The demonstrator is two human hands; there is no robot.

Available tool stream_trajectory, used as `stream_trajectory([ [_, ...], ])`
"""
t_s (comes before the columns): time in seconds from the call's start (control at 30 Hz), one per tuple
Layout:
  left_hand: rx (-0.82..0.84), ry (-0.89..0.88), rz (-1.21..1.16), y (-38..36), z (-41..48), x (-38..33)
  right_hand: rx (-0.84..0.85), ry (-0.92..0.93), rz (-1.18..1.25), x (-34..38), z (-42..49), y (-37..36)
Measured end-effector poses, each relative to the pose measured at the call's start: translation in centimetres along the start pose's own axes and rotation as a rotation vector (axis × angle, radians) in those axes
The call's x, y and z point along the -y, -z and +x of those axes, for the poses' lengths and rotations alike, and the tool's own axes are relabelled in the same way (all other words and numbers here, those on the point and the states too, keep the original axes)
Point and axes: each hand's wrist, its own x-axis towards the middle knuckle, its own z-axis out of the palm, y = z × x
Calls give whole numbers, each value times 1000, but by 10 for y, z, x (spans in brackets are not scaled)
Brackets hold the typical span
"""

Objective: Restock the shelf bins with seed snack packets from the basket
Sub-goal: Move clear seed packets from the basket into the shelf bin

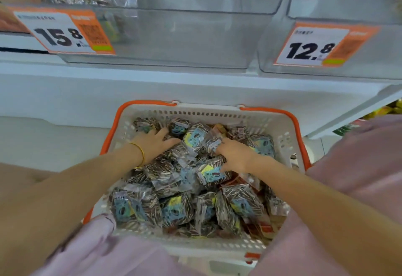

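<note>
The basket [217,113] stands just below the shelf, its far edge toward the shelf front, so the packets [174,208] have only a short way up to the clear bins. They fill the basket from edge to edge in a loose heap.

Both hands are in the far half of the basket. The left grip [155,143], with a bracelet [141,153] at the wrist, lies near the far left corner with fingers spread and almost straight, resting flat on the heap and holding nothing; I judge it steadies or gathers the pile. The right grip [236,156], near the middle, has its fingers curled round packets, probably to lift several together.

The left bin [185,36], marked 15.8, looks mostly bare at its front wall, so it seems the likely place for them. The right bin [369,58] is marked 12.8.
</note>
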Motion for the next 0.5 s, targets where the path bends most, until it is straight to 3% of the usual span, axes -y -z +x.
stream_trajectory([
  [0.17, -32, -71, 18, -8, 6, 7, -86, 4, 319, -8, -7, 12],
  [0.27, 12, -116, -88, 0, 8, 13, -147, -23, 533, -13, -15, 21],
  [0.37, 62, -131, -296, 20, 1, 20, -212, -54, 688, -15, -23, 28],
  [0.5, 9, 50, -712, 42, -18, 20, -233, -48, 956, -16, -35, 37],
])
